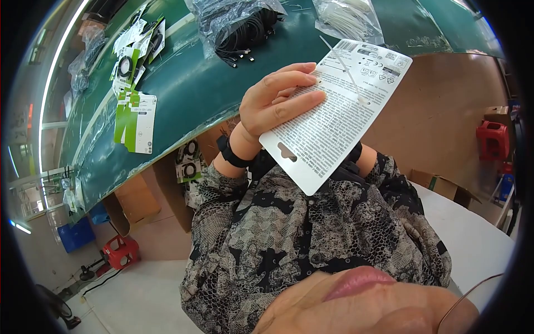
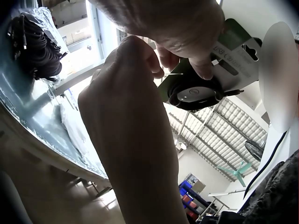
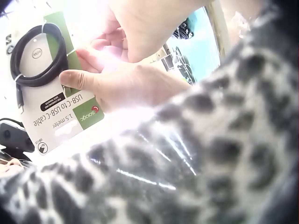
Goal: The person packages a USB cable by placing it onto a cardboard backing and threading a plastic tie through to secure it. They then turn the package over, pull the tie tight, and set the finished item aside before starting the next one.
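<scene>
My left hand (image 1: 278, 100) grips a cable pack card (image 1: 328, 122), fingers on its printed back and thumb on its front. The front, in the right wrist view, bears a coiled black USB-C cable (image 3: 23, 81) beside green and white printing. A thin white cable tie (image 1: 346, 69) lies slanted across the back and juts past the top edge. The card hides my right hand in the head view. In the left wrist view my right hand (image 2: 124, 65) has bent fingers close to the card's edge, pinching at the tie there.
On the green table (image 1: 183, 94) lie several carded cables (image 1: 135, 119) at left, a bag of black cables (image 1: 247, 33) at the back and a bag of white cable ties (image 1: 350, 19). Red stools (image 1: 492, 139) and an open carton (image 1: 439, 183) stand around the seat.
</scene>
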A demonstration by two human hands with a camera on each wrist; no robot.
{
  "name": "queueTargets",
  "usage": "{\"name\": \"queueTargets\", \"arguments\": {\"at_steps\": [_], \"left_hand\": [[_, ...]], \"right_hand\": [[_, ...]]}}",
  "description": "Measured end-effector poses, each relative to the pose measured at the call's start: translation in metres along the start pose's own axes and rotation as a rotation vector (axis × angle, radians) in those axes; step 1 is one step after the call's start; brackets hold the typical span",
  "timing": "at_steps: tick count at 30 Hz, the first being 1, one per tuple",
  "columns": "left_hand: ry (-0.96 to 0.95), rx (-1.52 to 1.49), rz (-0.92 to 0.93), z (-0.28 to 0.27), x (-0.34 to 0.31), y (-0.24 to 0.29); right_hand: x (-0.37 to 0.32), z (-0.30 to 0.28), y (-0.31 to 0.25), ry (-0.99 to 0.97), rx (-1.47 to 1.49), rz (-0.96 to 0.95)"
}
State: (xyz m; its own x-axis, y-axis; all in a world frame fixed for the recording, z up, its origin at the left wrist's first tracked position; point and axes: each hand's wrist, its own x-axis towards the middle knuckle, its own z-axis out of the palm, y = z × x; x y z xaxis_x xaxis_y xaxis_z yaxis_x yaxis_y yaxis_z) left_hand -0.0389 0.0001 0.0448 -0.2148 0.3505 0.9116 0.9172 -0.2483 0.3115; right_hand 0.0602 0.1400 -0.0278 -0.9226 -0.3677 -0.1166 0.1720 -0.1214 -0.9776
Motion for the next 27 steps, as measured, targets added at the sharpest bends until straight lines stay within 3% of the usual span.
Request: {"name": "queueTargets", "arguments": {"at_steps": [2,3,6,7,8,11,12,15,18,22,27], "left_hand": [[0.000,-0.006,-0.026,0.000,0.000,0.000],[0.000,-0.008,-0.039,0.000,0.000,0.000],[0.012,-0.011,-0.075,-0.002,0.000,-0.002],[0.017,-0.010,-0.093,-0.003,0.000,-0.003],[0.014,-0.004,-0.093,-0.004,-0.009,-0.006],[0.112,0.032,-0.571,-0.004,-0.054,-0.022],[0.107,0.037,-0.576,0.000,-0.051,-0.021],[0.615,-0.759,-0.846,0.029,-0.038,-0.015],[0.653,-0.846,-0.893,0.040,-0.046,-0.017],[0.700,-0.908,-0.917,0.042,-0.053,-0.018],[0.736,-0.892,-0.866,0.042,-0.059,-0.021]], "right_hand": [[0.004,-0.002,0.005,0.060,-0.063,-0.231],[0.007,0.003,0.002,0.061,-0.062,-0.232],[0.026,0.029,-0.018,0.094,0.888,-0.502],[0.026,0.028,-0.021,0.091,0.891,-0.503],[0.026,0.023,-0.023,0.145,0.775,-0.561],[0.027,-0.003,-0.023,0.299,0.427,-0.720],[0.026,-0.010,-0.022,0.355,0.311,-0.766],[0.022,-0.016,-0.030,0.491,0.080,-0.847],[0.024,-0.012,-0.056,0.702,-0.640,-0.853],[0.039,-0.008,-0.051,0.751,-0.843,-0.831],[0.045,-0.011,-0.042,0.713,-0.860,-0.806]]}}
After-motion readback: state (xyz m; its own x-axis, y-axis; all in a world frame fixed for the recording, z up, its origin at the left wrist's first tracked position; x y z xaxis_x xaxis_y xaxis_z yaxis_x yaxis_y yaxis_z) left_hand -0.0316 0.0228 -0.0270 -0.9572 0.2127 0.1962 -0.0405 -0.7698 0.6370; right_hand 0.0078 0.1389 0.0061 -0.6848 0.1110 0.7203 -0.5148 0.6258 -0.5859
